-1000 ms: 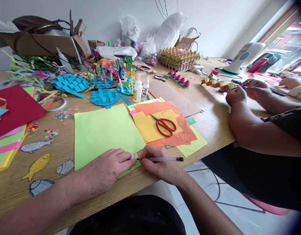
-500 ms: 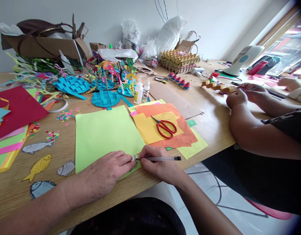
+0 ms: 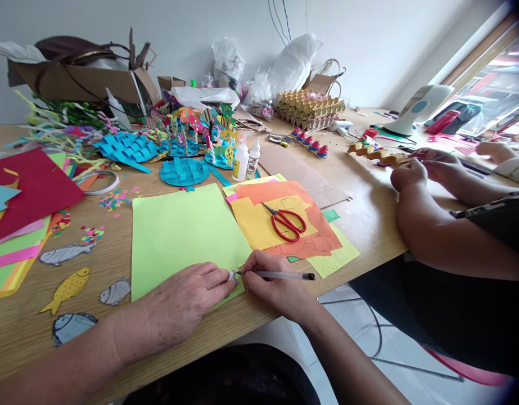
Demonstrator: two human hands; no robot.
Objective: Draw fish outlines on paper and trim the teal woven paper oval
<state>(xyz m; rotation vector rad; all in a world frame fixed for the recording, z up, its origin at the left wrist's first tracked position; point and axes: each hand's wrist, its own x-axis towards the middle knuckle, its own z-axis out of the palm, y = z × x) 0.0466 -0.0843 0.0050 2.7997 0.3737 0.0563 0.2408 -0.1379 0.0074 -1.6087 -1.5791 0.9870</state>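
We hold the pen in our right hand, its tip at the near right corner of the green paper. There our left hand, fingers together, holds down a pale piece. Right of this paper lie red scissors; left, on the surface, four paper fish.

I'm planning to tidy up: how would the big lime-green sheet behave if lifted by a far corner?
The lime-green sheet looks thin, so it would probably be light and floppy. Its flat, smooth surface suggests it might slide, but the left hand rests over its near edge and would likely pin it there.
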